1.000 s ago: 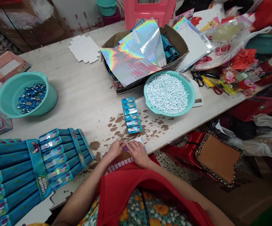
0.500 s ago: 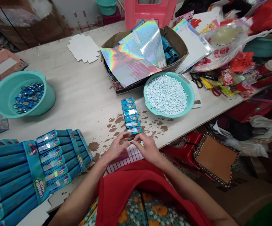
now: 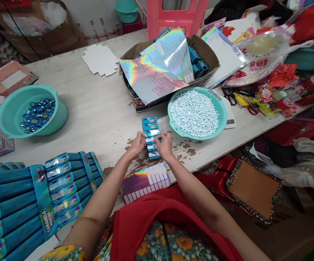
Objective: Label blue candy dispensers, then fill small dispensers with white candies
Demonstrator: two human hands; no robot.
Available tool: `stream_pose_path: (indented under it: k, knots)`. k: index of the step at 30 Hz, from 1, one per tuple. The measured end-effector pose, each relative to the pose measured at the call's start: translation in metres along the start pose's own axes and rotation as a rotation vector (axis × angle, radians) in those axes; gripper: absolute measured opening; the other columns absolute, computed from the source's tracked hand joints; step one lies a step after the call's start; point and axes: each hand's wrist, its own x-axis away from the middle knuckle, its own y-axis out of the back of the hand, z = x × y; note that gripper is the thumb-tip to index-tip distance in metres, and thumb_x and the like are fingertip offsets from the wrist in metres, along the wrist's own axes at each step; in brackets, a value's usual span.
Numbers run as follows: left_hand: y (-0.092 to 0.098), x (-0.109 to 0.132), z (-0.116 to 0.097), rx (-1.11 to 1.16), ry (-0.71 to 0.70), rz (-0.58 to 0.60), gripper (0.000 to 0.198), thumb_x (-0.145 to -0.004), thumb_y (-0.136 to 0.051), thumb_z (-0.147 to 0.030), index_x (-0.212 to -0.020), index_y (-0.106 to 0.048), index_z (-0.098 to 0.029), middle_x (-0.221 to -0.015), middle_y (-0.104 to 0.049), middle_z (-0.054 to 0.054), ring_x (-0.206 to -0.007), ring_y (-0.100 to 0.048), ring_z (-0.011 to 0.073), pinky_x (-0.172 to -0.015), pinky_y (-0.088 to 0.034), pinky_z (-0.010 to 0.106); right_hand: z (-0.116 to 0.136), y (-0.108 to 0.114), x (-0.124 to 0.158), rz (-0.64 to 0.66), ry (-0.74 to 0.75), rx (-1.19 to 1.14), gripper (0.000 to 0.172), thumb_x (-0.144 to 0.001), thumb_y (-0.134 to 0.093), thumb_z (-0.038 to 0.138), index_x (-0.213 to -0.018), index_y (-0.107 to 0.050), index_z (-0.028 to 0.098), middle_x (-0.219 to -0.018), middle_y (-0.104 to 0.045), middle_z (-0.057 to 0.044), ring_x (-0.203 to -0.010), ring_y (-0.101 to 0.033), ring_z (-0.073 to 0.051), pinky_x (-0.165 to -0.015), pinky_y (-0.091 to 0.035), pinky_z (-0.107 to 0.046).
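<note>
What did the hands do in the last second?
Both hands moved forward off the sticker sheet at the table edge. The left hand and right hand now touch the row of tins from either side. The sheet lies free. The tins, the pellet basin and the blue packs stayed put.

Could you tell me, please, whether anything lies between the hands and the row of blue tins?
Nothing visible does. The left hand and the right hand touch the row of tins from either side. The pellet bowl stands apart to the right; the sticker sheet lies nearer the person.
</note>
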Motion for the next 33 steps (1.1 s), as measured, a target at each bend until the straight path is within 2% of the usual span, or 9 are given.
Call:
stream_pose_path:
  k: [6, 9, 13, 16, 18, 22, 27, 31, 33]
  knots:
    - [-0.025, 0.000, 0.019, -0.141, 0.117, -0.121, 0.016, -0.086, -0.042, -0.027, -0.098, -0.037, -0.018, -0.075, -0.055, 0.002, -0.063, -0.052, 0.0144, -0.062, -0.040, 0.027, -0.010, -0.003, -0.010, -0.004, -0.163, -0.096, 0.036, -0.061, -0.069, 0.033, -0.089, -0.054, 0.016, -0.087, -0.058, -0.004, -0.071, -0.052, -0.017, -0.068, -0.042, -0.031]
    - [-0.033, 0.007, 0.025, -0.210, 0.162, -0.201, 0.017, -0.086, -0.041, -0.027, -0.099, -0.041, -0.016, -0.091, -0.058, 0.010, -0.077, -0.055, 0.0190, -0.067, -0.039, 0.030, -0.013, 0.002, -0.014, 0.028, -0.185, -0.152, 0.024, -0.067, -0.064, 0.036, -0.080, -0.055, 0.017, -0.075, -0.061, -0.002, -0.065, -0.053, -0.016, -0.064, -0.041, -0.029]
    - [-0.021, 0.038, 0.035, -0.481, 0.262, -0.011, 0.025, -0.085, -0.040, -0.038, -0.092, -0.052, -0.017, -0.088, -0.061, 0.008, -0.079, -0.056, 0.0213, -0.065, -0.037, 0.028, -0.015, 0.019, 0.012, -0.005, -0.149, -0.201, 0.022, -0.082, -0.046, 0.037, -0.084, -0.056, 0.017, -0.084, -0.062, -0.006, -0.074, -0.055, -0.018, -0.065, -0.043, -0.029]
    - [-0.010, 0.075, 0.046, -0.609, 0.339, 0.283, 0.023, -0.075, -0.054, -0.040, -0.074, -0.058, -0.018, -0.075, -0.062, 0.005, -0.072, -0.055, 0.0192, -0.061, -0.033, 0.025, -0.021, 0.030, 0.061, -0.044, 0.003, -0.193, 0.020, -0.087, -0.044, 0.034, -0.093, -0.056, 0.018, -0.095, -0.058, -0.007, -0.086, -0.054, -0.019, -0.073, -0.045, -0.031]
    - [-0.009, 0.095, 0.053, -0.614, 0.372, 0.358, 0.017, -0.073, -0.056, -0.034, -0.068, -0.059, -0.018, -0.069, -0.060, 0.004, -0.066, -0.053, 0.0169, -0.058, -0.030, 0.024, -0.024, 0.033, 0.097, 0.039, 0.157, -0.132, 0.016, -0.088, -0.045, 0.029, -0.091, -0.057, 0.020, -0.093, -0.058, -0.007, -0.090, -0.053, -0.020, -0.078, -0.045, -0.034]
    - [-0.015, 0.112, 0.061, -0.572, 0.362, 0.327, 0.020, -0.079, -0.044, -0.026, -0.068, -0.058, -0.017, -0.063, -0.055, 0.001, -0.061, -0.047, 0.0144, -0.056, -0.027, 0.024, -0.026, 0.020, 0.140, 0.300, 0.438, 0.066, 0.023, -0.088, -0.046, 0.023, -0.108, -0.058, 0.020, -0.108, -0.058, -0.010, -0.101, -0.051, -0.023, -0.088, -0.043, -0.039]
    - [-0.016, 0.111, 0.062, -0.491, 0.344, 0.320, 0.022, -0.078, -0.043, -0.023, -0.061, -0.053, -0.016, -0.055, -0.046, -0.002, -0.055, -0.040, 0.0110, -0.054, -0.026, 0.022, -0.033, -0.002, 0.145, 0.601, 0.619, 0.359, 0.042, -0.089, -0.047, 0.024, -0.130, -0.044, 0.018, -0.132, -0.048, -0.012, -0.119, -0.042, -0.028, -0.091, -0.040, -0.043]
    - [-0.017, 0.110, 0.068, -0.443, 0.366, 0.282, 0.022, -0.078, -0.043, -0.023, -0.061, -0.053, -0.015, -0.053, -0.043, -0.003, -0.052, -0.036, 0.0101, -0.051, -0.024, 0.022, -0.043, 0.004, 0.145, 0.681, 0.743, 0.394, 0.037, -0.089, -0.047, 0.019, -0.126, -0.048, 0.016, -0.136, -0.045, -0.012, -0.125, -0.036, -0.028, -0.093, -0.037, -0.043]
    - [-0.018, 0.109, 0.069, -0.440, 0.376, 0.246, 0.021, -0.077, -0.045, -0.022, -0.059, -0.054, -0.015, -0.052, -0.043, -0.003, -0.052, -0.037, 0.0102, -0.051, -0.024, 0.022, -0.040, 0.014, 0.144, 0.673, 0.746, 0.359, 0.025, -0.088, -0.051, 0.020, -0.112, -0.057, 0.018, -0.127, -0.054, -0.012, -0.119, -0.042, -0.026, -0.090, -0.038, -0.041]
